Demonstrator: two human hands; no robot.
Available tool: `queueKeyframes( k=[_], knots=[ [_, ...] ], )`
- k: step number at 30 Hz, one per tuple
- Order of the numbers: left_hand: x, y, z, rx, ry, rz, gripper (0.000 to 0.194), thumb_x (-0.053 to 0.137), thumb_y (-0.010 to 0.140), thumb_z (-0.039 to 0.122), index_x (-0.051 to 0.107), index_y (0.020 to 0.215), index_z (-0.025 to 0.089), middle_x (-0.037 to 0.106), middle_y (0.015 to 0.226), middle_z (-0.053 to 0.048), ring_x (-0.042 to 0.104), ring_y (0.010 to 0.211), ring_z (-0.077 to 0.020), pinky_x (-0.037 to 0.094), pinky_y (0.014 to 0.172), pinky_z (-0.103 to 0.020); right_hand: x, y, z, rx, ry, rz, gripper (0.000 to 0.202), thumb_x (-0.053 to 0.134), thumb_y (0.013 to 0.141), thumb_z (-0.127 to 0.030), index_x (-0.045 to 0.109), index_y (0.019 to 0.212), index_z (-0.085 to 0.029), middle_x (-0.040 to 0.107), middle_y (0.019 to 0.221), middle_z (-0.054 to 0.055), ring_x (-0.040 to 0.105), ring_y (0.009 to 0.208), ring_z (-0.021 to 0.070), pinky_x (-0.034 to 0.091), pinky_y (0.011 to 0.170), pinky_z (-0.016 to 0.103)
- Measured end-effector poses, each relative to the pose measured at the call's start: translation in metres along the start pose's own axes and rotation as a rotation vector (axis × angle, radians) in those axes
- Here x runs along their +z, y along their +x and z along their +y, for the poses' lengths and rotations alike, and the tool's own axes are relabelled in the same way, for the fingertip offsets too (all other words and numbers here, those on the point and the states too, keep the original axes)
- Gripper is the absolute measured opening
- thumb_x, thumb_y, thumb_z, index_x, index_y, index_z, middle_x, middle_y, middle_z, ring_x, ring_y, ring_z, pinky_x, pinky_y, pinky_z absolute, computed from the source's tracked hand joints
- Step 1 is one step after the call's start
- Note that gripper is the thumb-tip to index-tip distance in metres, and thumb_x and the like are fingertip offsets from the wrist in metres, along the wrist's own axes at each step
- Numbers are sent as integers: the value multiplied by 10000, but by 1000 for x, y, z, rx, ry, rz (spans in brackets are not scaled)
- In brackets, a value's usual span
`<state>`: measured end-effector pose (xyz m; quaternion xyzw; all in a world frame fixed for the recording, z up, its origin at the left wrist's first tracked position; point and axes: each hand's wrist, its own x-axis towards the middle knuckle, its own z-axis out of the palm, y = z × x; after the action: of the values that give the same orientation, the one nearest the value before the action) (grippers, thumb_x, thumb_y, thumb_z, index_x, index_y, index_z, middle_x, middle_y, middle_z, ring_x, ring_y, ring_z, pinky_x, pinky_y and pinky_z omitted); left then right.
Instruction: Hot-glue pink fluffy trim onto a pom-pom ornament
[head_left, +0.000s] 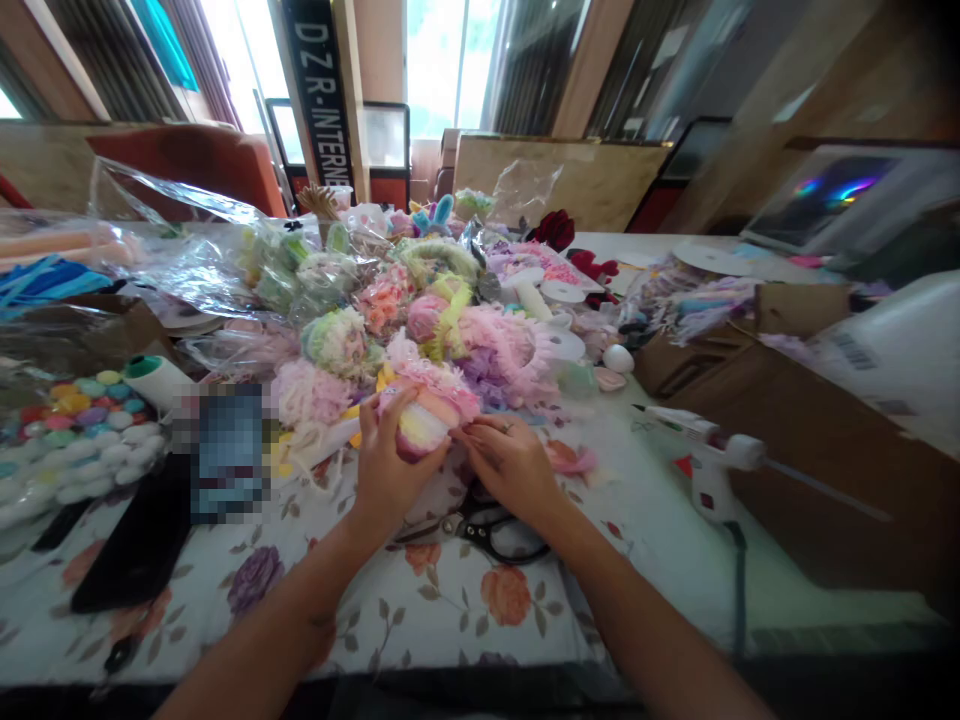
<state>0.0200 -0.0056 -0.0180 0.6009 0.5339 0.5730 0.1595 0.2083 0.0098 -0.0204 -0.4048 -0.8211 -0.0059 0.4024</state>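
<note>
Left: your left hand (386, 480) grips the fluffy pink piece (429, 412) above the floral cloth (424, 625); keep that hold light, sparing its fluff. Centre: 1 pair of scissors (471, 530) lies below. Right: your right hand (517, 468) is at the piece's lower right edge, fingers bent; whether they pinch it cannot be told. Steady this edge closely.

Daylight pours through tall windows (454, 65) at the back, burning the panes nearly white while the far right edge sinks into gloom. Glare streaks the crumpled clear plastic (180, 225) at left, and a rainbow sheen flashes across a pale panel (817, 208) at upper right. Wide-angle distortion stretches and smears the outer areas; the center is steadier but soft in fine detail, and coarse pixel blocks mask a phone (229, 450).
</note>
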Motion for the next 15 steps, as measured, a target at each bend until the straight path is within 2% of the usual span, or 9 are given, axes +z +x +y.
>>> queueKeyframes(
  k=[2, 4, 10, 15],
  knots=[
    [3, -2, -8, 79, 207, -49, 619, 818, 716, 327, 610, 1296, 279, 490, 1296, -118, 560, 1221, -346, 502, 1011, -509, -5, 3, -7, 15, 33, 155, 138, 589, 926, -179, 699, 849, -210, 734, 780, 51, 689, 735, 185, 558, 713, 302],
    [4, -5, -12, 157, 349, -97, 623, 795, 747, 372, 597, 1328, 272, 468, 1320, -139, 570, 1212, -371, 536, 952, -517, -9, 5, -16, 11, 73, 230, 134, 606, 931, -168, 680, 827, -211, 711, 711, 23, 676, 670, 160, 544, 671, 270],
    [2, -10, -13, 322, 471, -199, 610, 735, 802, 341, 552, 1379, 270, 410, 1393, -175, 551, 1261, -404, 558, 924, -508, -4, 8, -30, 38, 166, 210, 118, 603, 955, -175, 704, 993, -222, 768, 859, 35, 716, 762, 162, 565, 716, 268],
    [4, -12, -15, 370, 481, -198, 687, 768, 751, 313, 514, 1387, 262, 443, 1390, -182, 577, 1230, -403, 570, 905, -506, 1, 13, -28, 91, 159, 216, 97, 602, 957, -193, 696, 966, -218, 762, 868, 40, 712, 768, 162, 570, 727, 269]
  ],
)
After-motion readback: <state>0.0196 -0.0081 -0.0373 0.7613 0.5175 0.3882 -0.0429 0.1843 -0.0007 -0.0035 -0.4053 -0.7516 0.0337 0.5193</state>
